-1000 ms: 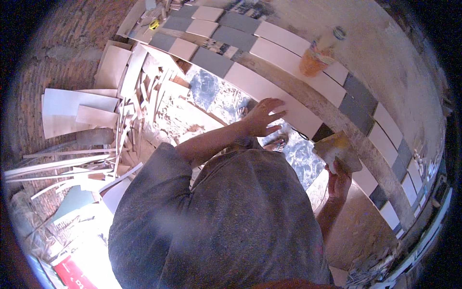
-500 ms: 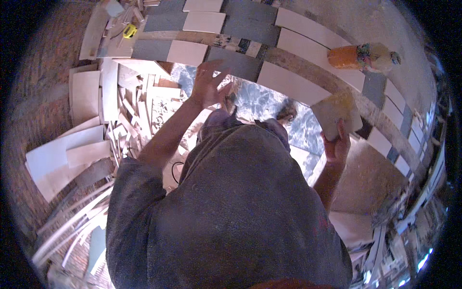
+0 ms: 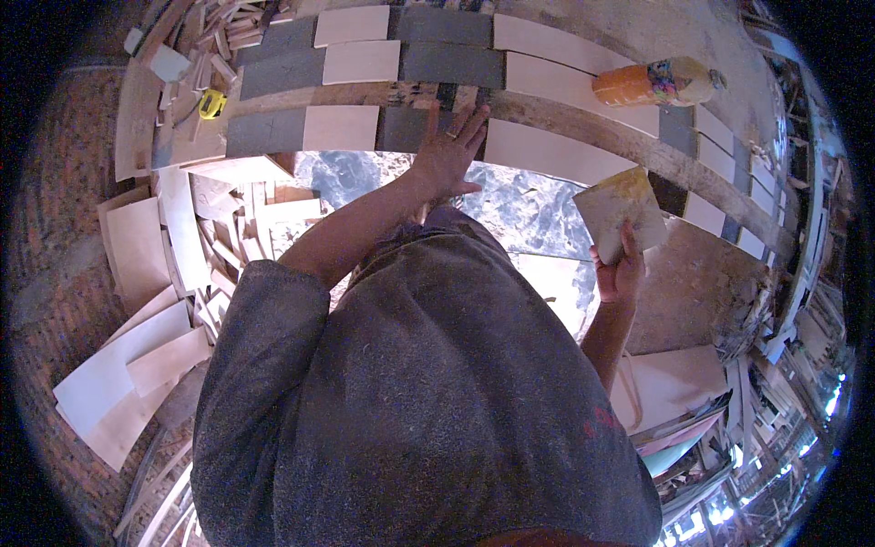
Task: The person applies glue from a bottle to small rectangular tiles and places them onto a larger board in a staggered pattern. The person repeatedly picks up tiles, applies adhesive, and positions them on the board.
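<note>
Square board point(image 3: 614, 202), near side in right hand point(image 3: 622, 273)

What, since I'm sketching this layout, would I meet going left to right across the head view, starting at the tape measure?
Tape measure → nearest row's grey piece → cream piece beside it → left hand → square piece held in the right hand.

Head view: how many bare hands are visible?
2. The left hand spreads its fingers over a grey rectangular panel; the right hand grips a pale, yellow-stained squarish flat piece. No other hand shows, though some could be hidden.
</note>
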The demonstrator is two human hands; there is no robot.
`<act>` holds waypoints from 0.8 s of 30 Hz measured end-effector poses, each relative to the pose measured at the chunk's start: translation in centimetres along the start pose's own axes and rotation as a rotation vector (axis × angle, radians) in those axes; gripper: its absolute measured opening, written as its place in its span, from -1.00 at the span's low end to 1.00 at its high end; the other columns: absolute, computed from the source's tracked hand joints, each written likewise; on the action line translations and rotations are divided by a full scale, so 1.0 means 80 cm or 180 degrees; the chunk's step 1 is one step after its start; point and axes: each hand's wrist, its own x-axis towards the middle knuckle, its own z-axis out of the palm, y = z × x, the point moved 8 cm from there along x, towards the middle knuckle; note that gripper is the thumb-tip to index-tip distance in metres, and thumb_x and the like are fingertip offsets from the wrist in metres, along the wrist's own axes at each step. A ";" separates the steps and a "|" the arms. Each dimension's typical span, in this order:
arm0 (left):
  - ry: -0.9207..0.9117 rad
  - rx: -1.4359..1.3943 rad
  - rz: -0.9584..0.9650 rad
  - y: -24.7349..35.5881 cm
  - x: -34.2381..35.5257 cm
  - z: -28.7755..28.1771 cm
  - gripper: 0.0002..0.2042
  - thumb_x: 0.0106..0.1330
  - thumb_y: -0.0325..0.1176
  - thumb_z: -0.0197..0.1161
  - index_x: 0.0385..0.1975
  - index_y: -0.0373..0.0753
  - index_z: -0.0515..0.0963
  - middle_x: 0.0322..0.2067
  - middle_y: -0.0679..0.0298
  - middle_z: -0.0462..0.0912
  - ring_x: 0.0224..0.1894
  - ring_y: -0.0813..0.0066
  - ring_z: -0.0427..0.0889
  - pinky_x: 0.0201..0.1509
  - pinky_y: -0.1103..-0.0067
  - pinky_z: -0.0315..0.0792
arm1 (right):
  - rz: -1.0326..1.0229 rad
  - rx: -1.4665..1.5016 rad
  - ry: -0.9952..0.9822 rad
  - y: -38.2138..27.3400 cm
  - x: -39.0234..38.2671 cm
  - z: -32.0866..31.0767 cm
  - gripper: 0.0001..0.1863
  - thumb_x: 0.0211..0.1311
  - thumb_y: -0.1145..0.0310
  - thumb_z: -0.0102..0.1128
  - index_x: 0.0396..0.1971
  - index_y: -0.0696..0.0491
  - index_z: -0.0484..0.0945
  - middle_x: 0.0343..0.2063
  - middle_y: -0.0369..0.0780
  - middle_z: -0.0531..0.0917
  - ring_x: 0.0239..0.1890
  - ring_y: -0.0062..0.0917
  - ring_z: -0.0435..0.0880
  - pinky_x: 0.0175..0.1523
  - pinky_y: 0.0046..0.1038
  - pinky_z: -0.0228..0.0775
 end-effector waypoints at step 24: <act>0.0682 -0.0775 -0.0075 -0.241 -0.152 0.006 -0.04 -0.03 0.04 0.52 0.40 -0.15 0.21 0.39 0.10 0.17 0.46 0.04 0.11 0.54 -0.02 -0.18 | -0.3201 -0.4761 -0.1456 0.141 -0.075 0.333 -0.38 0.02 0.67 0.12 0.11 -0.18 0.61 0.12 -0.26 0.61 0.14 -0.18 0.51 0.18 -0.15 0.43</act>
